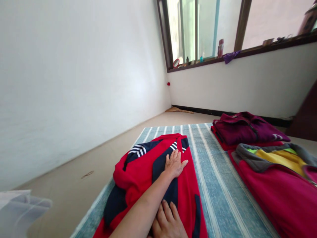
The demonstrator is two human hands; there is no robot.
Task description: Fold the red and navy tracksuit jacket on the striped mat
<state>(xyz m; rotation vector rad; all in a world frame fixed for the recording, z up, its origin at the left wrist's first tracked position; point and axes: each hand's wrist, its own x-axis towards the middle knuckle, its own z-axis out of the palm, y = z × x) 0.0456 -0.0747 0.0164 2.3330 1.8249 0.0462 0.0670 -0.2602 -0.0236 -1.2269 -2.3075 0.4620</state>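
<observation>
Flat open left hand point(174, 164) and right hand point(167, 222), nothing gripped, on a red-and-navy track jacket point(138, 167) along the left side of a striped mat point(223, 185), so kinda easy bunching or sliding from too much pressure.

No readable text anywhere. The red track jacket point(148, 172) has only white stripes point(138, 150) on its navy shoulder panel, no lettering; the spray can point(220, 48) on the far windowsill point(247, 50) has a label too small to read, same for the small bottles point(187, 60) left of it.
</observation>
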